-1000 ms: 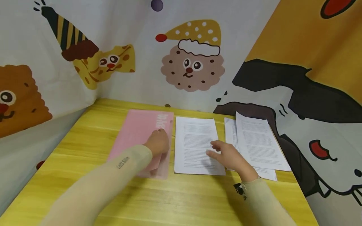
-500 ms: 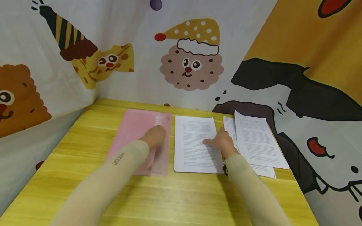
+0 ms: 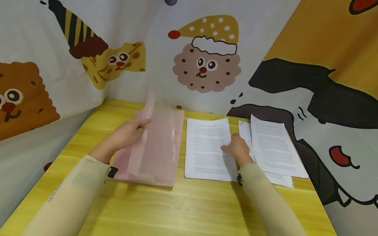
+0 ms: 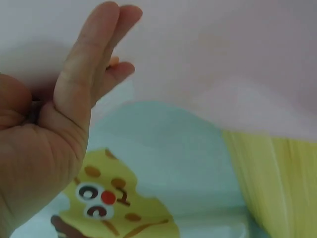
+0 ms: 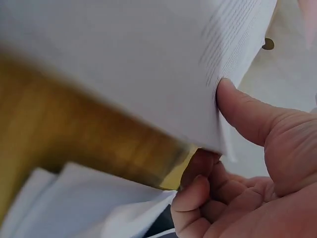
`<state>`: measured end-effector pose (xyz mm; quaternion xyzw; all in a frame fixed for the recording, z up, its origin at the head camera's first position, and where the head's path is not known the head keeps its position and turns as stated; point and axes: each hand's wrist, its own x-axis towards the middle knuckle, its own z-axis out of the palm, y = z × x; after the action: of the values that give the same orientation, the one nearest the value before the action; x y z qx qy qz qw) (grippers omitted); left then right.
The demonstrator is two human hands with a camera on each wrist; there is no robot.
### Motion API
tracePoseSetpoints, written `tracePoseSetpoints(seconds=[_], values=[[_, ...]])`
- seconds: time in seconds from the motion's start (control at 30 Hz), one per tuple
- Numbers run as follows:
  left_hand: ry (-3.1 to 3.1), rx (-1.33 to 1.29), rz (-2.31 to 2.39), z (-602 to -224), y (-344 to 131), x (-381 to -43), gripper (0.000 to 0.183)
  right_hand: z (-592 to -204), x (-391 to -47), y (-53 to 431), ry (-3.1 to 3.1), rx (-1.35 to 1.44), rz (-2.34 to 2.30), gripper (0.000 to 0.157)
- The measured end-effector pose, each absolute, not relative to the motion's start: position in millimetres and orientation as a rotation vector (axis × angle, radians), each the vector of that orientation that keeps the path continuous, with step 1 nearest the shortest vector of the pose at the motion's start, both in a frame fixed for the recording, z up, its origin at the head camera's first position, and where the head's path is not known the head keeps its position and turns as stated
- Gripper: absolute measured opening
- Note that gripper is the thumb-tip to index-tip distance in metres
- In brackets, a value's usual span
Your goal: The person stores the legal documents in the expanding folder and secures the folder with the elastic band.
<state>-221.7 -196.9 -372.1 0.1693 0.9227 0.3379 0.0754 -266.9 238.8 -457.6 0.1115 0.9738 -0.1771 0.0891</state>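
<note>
A pink translucent folder (image 3: pixel 165 164) lies on the table at the left, its cover standing up and swung leftward. My left hand (image 3: pixel 125 136) is against this raised cover. In the left wrist view the fingers (image 4: pixel 81 74) are fairly straight beside the pale pink sheet. Right of the folder lies a stack of printed papers (image 3: pixel 206 147). My right hand (image 3: pixel 237 149) grips its right edge, thumb on the top page and the other fingers curled at the edge, as the right wrist view shows.
More printed sheets (image 3: pixel 274 147) lie at the right, two overlapping piles slightly askew. The yellow wood-look table (image 3: pixel 189 209) meets a cartoon-printed curtain (image 3: pixel 159 78) at its back and sides.
My left hand has moved left from the folder's right side, and the cover has lifted and turned with it. My right hand has come onto the middle stack's right edge.
</note>
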Motion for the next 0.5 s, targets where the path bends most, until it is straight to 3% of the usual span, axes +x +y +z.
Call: tracePoseSetpoints(seconds=[0.13,0.2,0.3,0.5], values=[[2.699,0.432,1.081,-360.2,-209.5,-211.8,0.049,-462.3,-263.4,244.0,2.958,0.299,-0.575,0.051],[2.681,0.41,1.101,-354.8,-213.0,-207.6,0.05,-465.0,-261.8,247.6,2.992,0.263,-0.631,0.039],[2.662,0.382,1.139,-349.9,-214.6,-204.7,0.05,-465.7,-261.0,254.9,3.02,0.207,-0.769,0.036],[2.618,0.36,1.215,-348.6,-211.4,-205.5,0.052,-453.9,-261.3,277.4,2.858,0.231,-1.069,0.045]])
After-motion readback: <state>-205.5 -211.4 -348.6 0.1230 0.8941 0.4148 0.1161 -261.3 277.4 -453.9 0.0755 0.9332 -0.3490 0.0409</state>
